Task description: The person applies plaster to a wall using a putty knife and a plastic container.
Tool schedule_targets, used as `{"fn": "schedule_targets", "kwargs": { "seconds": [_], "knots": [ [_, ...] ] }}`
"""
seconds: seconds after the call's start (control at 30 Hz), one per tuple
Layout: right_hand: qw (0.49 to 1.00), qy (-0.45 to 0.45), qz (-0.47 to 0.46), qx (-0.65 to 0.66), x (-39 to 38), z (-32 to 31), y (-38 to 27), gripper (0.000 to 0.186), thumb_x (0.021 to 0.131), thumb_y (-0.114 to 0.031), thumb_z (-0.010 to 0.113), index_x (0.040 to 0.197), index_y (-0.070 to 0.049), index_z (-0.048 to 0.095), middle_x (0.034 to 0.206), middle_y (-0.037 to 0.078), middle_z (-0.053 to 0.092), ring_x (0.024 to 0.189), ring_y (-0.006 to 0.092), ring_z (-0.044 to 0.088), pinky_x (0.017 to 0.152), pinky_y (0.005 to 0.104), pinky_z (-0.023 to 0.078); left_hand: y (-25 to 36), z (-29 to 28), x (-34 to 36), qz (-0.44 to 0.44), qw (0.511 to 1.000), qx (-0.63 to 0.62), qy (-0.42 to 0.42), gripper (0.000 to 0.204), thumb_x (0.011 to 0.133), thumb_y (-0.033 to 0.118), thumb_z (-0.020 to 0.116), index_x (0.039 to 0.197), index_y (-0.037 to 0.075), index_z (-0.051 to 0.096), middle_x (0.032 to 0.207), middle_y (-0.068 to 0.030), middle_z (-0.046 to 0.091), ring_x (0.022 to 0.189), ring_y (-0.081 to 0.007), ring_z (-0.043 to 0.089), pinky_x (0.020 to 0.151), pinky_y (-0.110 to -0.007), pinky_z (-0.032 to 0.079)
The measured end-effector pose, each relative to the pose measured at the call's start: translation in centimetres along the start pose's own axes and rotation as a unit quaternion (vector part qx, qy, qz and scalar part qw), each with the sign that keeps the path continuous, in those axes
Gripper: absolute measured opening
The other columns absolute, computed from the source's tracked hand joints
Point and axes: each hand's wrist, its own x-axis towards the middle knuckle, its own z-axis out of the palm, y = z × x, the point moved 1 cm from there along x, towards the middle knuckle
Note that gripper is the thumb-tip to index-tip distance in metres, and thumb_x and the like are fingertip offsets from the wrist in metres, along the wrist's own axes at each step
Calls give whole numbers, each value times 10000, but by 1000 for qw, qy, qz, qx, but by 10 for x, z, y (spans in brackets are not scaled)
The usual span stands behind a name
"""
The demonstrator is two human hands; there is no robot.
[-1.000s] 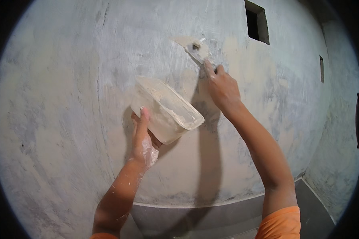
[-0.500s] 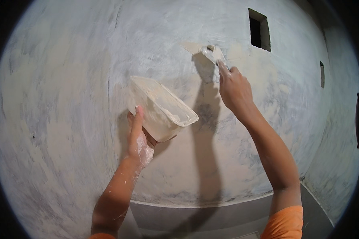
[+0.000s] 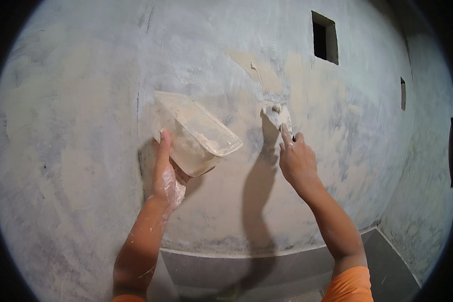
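Head view — pale putty tub [image 3: 196,133] in left hand [image 3: 165,173], scraper [image 3: 277,115] in right hand [image 3: 297,161].

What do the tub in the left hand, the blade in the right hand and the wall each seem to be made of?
Tub: seemingly translucent plastic, smeared with pale paste. Blade: probably thin metal, too coated to confirm. Wall: grey, matte plaster or cement, streaked with beige skim patches.

No labels, signs or screens — the only package-like thing is a pale rectangular plastic tub [image 3: 196,132], putty-smeared, left of the wall's dark square opening [image 3: 324,37].
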Motion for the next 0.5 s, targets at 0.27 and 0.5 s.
{"fn": "schedule_targets", "kwargs": {
  "seconds": [0.27,0.5],
  "knots": [
    [949,-102,-18,298,14,-82,9,404,944,-132,630,1337,-41,639,819,137,670,704,247,679,665,402,528,11,13,-14,-20,999,0,-25,861,1026,661,362,1557,-6,233,1451,-248,482,1272,-346,605,906,-481,639],
    [736,-284,-18,614,4,-76,13,313,1015,-137,576,1285,9,634,844,64,690,599,115,608,512,250,487,-5,13,-26,-29,994,-106,-5,739,1055,561,414,1541,13,307,1451,-207,506,1277,-336,592,998,-478,573]
  ]
}}
